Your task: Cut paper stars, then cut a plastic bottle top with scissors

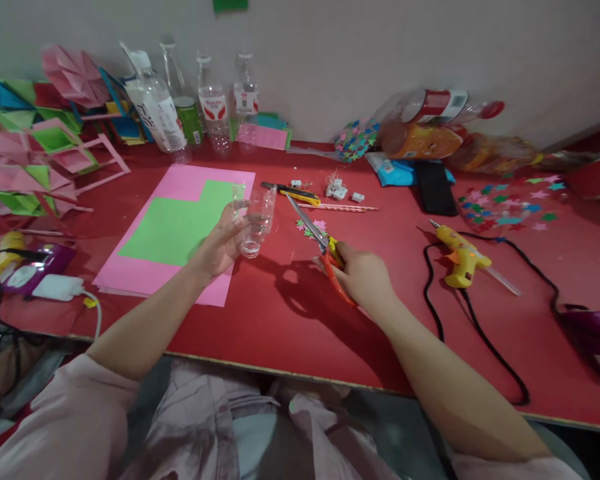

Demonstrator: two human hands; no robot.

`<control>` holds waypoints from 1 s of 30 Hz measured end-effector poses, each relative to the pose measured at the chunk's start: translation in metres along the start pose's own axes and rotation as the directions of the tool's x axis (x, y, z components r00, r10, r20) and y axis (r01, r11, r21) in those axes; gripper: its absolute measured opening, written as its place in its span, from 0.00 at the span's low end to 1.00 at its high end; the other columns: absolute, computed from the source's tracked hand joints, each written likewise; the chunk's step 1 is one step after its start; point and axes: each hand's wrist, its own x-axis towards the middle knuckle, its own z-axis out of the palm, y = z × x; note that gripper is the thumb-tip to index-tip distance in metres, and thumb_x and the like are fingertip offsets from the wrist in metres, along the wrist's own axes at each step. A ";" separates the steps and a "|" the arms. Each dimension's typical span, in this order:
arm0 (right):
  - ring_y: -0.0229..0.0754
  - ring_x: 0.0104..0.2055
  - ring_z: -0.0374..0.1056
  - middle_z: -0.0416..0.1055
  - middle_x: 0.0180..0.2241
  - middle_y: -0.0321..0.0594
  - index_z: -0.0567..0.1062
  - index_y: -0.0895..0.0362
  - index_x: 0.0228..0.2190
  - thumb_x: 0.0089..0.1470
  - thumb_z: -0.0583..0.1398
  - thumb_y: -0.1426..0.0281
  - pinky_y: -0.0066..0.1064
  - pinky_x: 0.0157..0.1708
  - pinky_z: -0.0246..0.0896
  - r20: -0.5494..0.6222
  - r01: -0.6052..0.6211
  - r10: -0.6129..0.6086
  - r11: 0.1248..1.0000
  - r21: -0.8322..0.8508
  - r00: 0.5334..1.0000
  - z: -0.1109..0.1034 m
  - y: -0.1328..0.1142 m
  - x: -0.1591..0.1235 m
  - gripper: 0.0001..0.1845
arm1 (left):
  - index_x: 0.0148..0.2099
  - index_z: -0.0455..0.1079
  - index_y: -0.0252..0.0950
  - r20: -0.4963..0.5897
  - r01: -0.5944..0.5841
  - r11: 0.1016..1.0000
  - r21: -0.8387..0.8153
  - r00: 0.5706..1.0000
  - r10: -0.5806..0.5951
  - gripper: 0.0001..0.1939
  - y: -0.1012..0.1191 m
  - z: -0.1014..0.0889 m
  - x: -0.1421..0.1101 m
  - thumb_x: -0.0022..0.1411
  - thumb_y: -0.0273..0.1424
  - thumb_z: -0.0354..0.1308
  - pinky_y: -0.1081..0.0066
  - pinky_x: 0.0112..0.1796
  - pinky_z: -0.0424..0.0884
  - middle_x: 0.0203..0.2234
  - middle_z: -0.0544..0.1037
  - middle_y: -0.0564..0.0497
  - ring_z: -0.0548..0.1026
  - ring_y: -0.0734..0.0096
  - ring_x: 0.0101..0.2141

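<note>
My left hand [223, 241] is closed around the side of a clear plastic bottle piece [256, 223], whose narrow neck points down toward me. In my right hand [365, 277] is a pair of scissors [325, 243] with red and yellow handles; the blades point away from me and to the left, apart from the plastic. Below my left hand lie a green paper [173, 223] with a cut-out corner and a pink paper [180, 179] under it. Small paper stars [313, 229] lie beside the scissor blades. Beyond them are a utility knife [295, 192] and a striped pencil [340, 208].
Upright plastic bottles [214, 110] line the wall, with folded-paper models [35, 153] at left. A yellow glue gun [461, 257] with a looping black cord lies at right, near a phone [435, 189]. Purple power strips [597, 340] sit at both sides. Someone's arm [10, 367] shows at lower left.
</note>
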 end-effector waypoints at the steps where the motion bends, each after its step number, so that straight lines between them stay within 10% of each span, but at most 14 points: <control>1: 0.41 0.20 0.56 0.64 0.19 0.41 0.70 0.56 0.29 0.57 0.38 0.40 0.30 0.22 0.40 -0.002 -0.001 0.001 1.000 0.015 1.000 0.000 0.000 0.000 0.37 | 0.50 0.63 0.41 -0.006 -0.007 1.000 0.006 1.000 0.007 0.30 0.000 0.001 0.000 0.48 0.44 0.69 0.75 0.31 0.70 0.43 0.79 0.49 0.78 0.72 0.36; 12: 0.42 0.20 0.57 0.63 0.18 0.41 0.67 0.54 0.26 0.55 0.41 0.39 0.31 0.23 0.41 -0.014 -0.026 0.027 0.995 0.096 1.000 0.000 0.001 0.001 0.34 | 0.52 0.65 0.41 -0.029 -0.161 0.968 0.192 0.985 0.169 0.31 -0.009 0.001 0.004 0.48 0.43 0.69 0.66 0.48 0.70 0.48 0.73 0.49 0.74 0.68 0.46; 30: 0.37 0.19 0.49 0.56 0.16 0.34 0.58 0.51 0.21 0.46 0.48 0.35 0.30 0.22 0.44 -0.004 -0.040 0.044 0.937 0.346 0.999 -0.003 -0.003 0.001 0.32 | 0.53 0.59 0.47 -0.011 -0.362 0.827 0.430 0.914 0.406 0.30 -0.016 -0.002 0.005 0.51 0.45 0.67 0.65 0.45 0.71 0.48 0.67 0.50 0.72 0.71 0.42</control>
